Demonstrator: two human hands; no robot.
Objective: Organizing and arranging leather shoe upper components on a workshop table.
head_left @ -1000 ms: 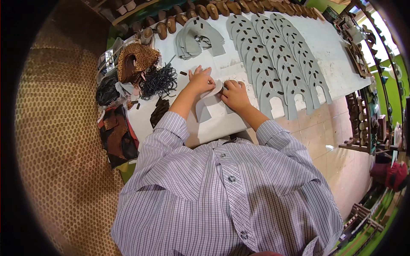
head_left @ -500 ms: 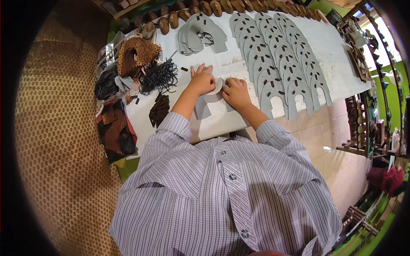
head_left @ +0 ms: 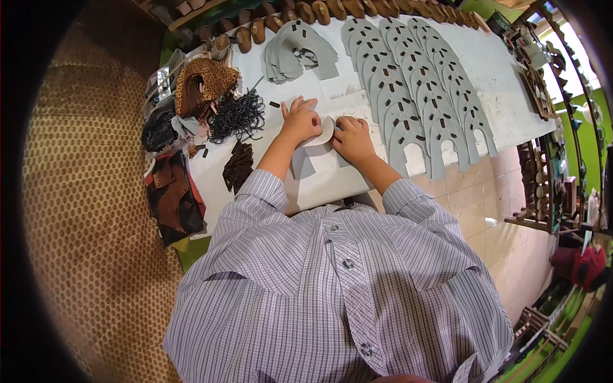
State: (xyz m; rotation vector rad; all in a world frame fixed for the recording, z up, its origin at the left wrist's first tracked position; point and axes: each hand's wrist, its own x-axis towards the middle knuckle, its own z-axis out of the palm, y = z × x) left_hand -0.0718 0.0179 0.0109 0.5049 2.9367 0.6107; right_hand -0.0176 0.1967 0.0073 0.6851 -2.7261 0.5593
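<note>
Between my hands a grey U-shaped shoe upper piece (head_left: 304,167) lies at the table's near edge, one leg pointing toward me. Its top is bent up, so a pale underside shows as a curved flap. My left hand (head_left: 300,122) pinches the flap's left side with thumb and forefinger, its other fingers spread. On the right side, my right hand (head_left: 351,137) has its fingers curled onto the piece; its fingertips are partly hidden. A small dark brown tab (head_left: 274,104) lies just beyond my left hand. Left of my forearm is a heap of dark brown strips (head_left: 238,167).
Overlapping rows of grey upper pieces (head_left: 399,112) with brown tabs cover the table's right part. A stack of grey pieces (head_left: 284,60) lies farther back. Shoe lasts (head_left: 321,13) line the far edge. Black beaded trim (head_left: 239,115) and leopard-print material (head_left: 207,73) crowd the left side.
The pale bent-up flap shows a little more between my hands. Both hands stay in nearly the same place on the grey piece.
</note>
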